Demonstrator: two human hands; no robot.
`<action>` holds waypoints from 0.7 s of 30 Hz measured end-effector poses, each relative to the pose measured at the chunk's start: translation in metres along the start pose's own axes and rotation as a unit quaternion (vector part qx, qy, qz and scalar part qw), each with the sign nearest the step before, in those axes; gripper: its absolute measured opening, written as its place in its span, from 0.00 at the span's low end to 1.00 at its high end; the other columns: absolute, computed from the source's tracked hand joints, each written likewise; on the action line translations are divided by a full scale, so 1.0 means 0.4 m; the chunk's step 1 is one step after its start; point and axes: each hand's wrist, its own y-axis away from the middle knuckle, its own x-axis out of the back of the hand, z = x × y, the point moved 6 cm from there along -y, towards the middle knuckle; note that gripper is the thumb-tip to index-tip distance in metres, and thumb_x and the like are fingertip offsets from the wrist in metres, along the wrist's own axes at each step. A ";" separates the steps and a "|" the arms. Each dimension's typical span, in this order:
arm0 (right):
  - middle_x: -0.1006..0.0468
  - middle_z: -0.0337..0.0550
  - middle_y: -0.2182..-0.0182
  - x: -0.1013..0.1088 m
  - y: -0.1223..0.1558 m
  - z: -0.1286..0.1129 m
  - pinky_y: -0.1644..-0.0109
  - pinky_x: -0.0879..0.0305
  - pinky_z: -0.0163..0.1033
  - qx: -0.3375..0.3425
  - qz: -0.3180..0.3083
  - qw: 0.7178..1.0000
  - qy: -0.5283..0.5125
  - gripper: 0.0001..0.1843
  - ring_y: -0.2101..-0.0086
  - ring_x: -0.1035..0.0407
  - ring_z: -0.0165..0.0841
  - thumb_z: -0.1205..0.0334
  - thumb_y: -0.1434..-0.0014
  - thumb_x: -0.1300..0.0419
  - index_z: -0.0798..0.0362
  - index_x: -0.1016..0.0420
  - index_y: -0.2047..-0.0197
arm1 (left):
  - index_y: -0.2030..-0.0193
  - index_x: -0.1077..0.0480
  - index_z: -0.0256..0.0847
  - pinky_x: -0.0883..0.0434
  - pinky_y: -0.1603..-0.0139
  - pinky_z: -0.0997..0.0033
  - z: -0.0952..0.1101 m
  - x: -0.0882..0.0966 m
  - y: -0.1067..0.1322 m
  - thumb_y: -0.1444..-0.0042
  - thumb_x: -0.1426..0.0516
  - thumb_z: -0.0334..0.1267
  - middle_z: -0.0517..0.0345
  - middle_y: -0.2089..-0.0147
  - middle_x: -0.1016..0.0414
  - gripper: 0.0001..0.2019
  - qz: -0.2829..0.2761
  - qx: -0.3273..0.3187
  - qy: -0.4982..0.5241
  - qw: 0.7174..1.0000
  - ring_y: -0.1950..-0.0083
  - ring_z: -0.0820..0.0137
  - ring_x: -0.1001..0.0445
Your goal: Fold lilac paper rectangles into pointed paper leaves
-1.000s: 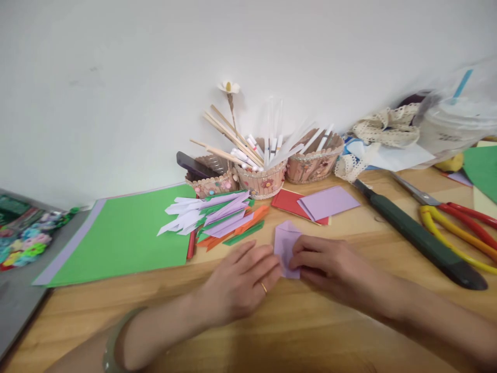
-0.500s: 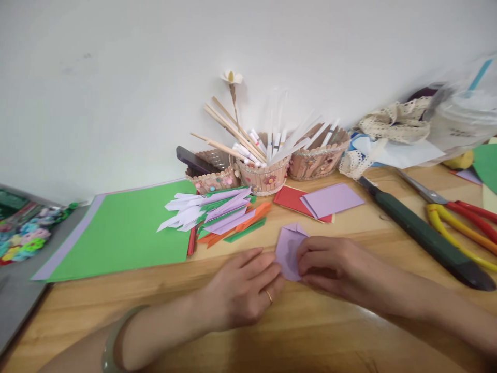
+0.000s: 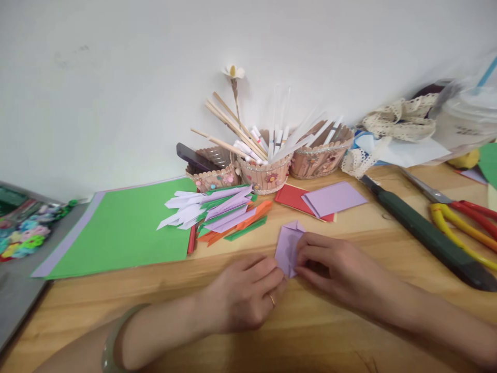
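A small piece of purple paper (image 3: 288,246) with folded corners lies on the wooden table between my hands. My right hand (image 3: 330,261) pinches its right edge, thumb below and fingers above. At its lower left edge, my left hand (image 3: 248,290) has curled fingers closed on the paper; the fingertips are partly hidden. Just behind lie several folded paper strips (image 3: 229,212) in white, purple, green and orange. Purple paper rectangles (image 3: 336,198) rest on red paper (image 3: 289,198) to the right of those strips.
Large green sheets (image 3: 124,228) lie at the left. Decorated baskets (image 3: 267,176) with sticks and pens stand against the wall. On the right are a dark green-handled tool (image 3: 427,235), scissors (image 3: 462,207), lace ribbon (image 3: 399,119) and a plastic cup (image 3: 471,116).
My left fingers have curled in more at the paper's lower edge. My right hand stays at the right edge, its fingertips shifted slightly. The camera view has moved a little.
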 end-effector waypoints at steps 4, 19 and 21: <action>0.29 0.43 0.72 -0.003 0.003 0.000 0.70 0.39 0.33 0.005 0.019 1.000 0.022 0.10 0.73 0.35 0.29 0.72 0.42 0.48 0.55 0.31 0.73 | 0.56 0.29 0.32 0.28 0.51 0.68 -0.002 -0.013 0.004 0.36 0.49 0.28 0.53 0.60 0.24 0.08 -0.027 0.007 0.008 1.000 0.55 0.68 0.28; 0.29 0.43 0.72 -0.014 0.006 0.010 0.70 0.41 0.34 -0.022 0.002 0.999 0.048 0.09 0.73 0.36 0.29 0.72 0.42 0.47 0.56 0.30 0.72 | 0.59 0.30 0.32 0.26 0.58 0.68 -0.009 -0.003 -0.006 0.34 0.54 0.29 0.54 0.63 0.26 0.11 -0.005 0.019 0.011 1.000 0.60 0.68 0.27; 0.29 0.43 0.72 -0.015 0.006 0.010 0.70 0.41 0.34 -0.022 0.004 0.999 0.049 0.09 0.73 0.36 0.29 0.72 0.42 0.47 0.56 0.30 0.72 | 0.58 0.30 0.31 0.26 0.58 0.68 -0.010 0.001 -0.010 0.33 0.55 0.29 0.53 0.63 0.26 0.12 -0.011 0.017 0.010 1.000 0.60 0.68 0.27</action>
